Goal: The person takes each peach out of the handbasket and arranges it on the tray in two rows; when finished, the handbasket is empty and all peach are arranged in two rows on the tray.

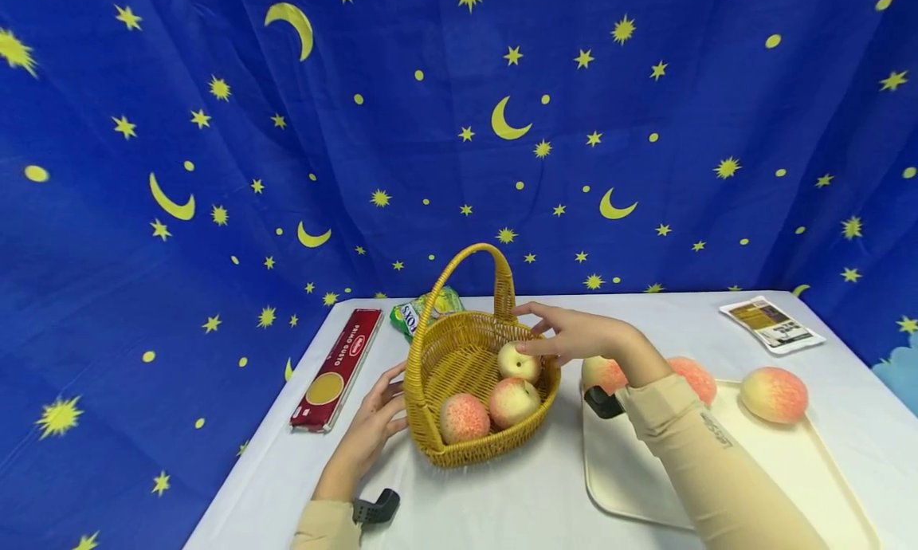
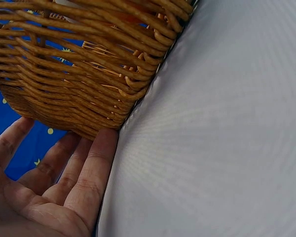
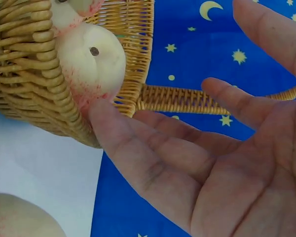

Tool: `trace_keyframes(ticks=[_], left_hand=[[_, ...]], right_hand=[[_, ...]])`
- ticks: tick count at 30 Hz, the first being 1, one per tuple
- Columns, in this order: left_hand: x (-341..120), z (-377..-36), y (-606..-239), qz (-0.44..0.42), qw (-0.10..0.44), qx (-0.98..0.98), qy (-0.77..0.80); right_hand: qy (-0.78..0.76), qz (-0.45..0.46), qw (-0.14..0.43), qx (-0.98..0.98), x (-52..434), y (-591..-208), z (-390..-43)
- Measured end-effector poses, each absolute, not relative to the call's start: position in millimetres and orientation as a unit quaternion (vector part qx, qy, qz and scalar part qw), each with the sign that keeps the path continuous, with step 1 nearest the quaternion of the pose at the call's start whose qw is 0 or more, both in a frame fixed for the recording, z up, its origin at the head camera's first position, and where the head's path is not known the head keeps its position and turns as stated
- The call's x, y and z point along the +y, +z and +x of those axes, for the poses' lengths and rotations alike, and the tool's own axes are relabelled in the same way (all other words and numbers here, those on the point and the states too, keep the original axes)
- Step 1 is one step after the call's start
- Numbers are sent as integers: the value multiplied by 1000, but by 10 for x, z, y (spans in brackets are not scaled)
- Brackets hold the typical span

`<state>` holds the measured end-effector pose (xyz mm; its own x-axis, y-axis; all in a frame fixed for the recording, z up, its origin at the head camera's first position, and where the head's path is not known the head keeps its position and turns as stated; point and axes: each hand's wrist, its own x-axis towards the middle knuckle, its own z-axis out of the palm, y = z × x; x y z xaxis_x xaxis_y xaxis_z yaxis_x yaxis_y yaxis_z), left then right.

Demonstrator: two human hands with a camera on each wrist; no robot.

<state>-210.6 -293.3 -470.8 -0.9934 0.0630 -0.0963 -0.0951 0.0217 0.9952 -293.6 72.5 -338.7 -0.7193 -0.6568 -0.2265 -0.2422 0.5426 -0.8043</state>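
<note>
A yellow wicker basket (image 1: 430,390) with a tall handle stands on the white table (image 1: 502,502); three peaches lie in it. My right hand (image 1: 566,335) reaches over the basket's right rim with straight fingers, and its thumb (image 3: 113,133) touches the palest peach (image 1: 518,362) (image 3: 91,64). My left hand (image 1: 373,422) rests open against the basket's left wall (image 2: 74,84), fingers (image 2: 93,168) straight along the wicker. Two more peaches (image 1: 462,417) (image 1: 512,401) sit at the basket's near side.
A cream tray (image 1: 638,478) lies right of the basket with peaches (image 1: 773,394) (image 1: 694,378) (image 1: 601,372) on its far part. A red pasta box (image 1: 337,368) lies left; a green packet (image 1: 419,311) behind the basket; a leaflet (image 1: 773,324) at far right. A starry blue cloth hangs behind.
</note>
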Motion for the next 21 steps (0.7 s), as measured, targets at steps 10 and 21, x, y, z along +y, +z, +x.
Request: trace_keyframes(ticks=[10, 21], left_hand=[[-2925, -2115, -4708, -10, 55, 712, 700], [-2931, -2116, -4715, -7, 54, 711, 701]], right_hand=[[-398, -260, 292, 830, 627, -3437, -3007], [-375, -261, 314, 832, 562, -3439, -3112]])
